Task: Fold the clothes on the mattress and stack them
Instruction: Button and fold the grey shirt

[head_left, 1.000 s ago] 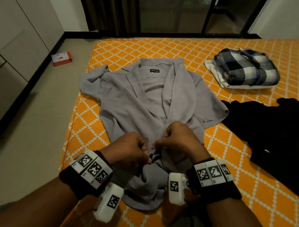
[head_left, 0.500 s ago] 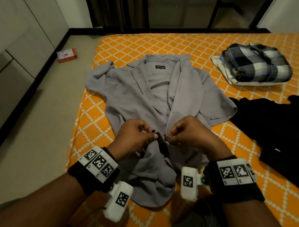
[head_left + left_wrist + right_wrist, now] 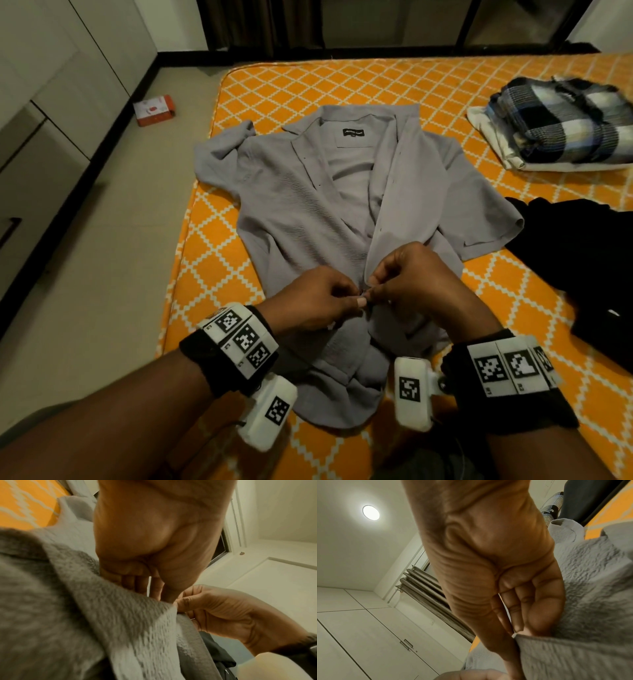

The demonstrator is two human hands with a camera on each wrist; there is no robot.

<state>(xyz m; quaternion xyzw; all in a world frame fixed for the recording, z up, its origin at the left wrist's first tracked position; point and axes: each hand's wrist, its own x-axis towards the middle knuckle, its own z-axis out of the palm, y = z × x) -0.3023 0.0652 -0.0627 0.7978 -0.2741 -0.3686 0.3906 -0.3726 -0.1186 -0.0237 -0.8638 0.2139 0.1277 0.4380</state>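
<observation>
A grey short-sleeved shirt [image 3: 298, 219] lies face up on the orange patterned mattress [image 3: 308, 85], collar away from me, its front partly apart. My left hand [image 3: 318, 301] pinches the left front edge near the lower middle. My right hand [image 3: 407, 277] pinches the right front edge, and the fingertips of both hands meet there. In the left wrist view the left hand [image 3: 154, 547] holds the grey fabric [image 3: 85, 615] against the right hand [image 3: 223, 615]. The right wrist view shows the fingers [image 3: 530, 608] pinching the shirt edge [image 3: 573, 649].
A folded stack with a plaid garment [image 3: 565, 120] on a white one sits at the far right of the mattress. A black garment [image 3: 582, 260] lies unfolded to the right of the shirt. A small red box [image 3: 154, 109] is on the floor at left, beside white cupboards [image 3: 51, 85].
Both hands have stayed together at the shirt's front edges, drawing the two edges closer. The head view has shifted slightly nearer and to the left.
</observation>
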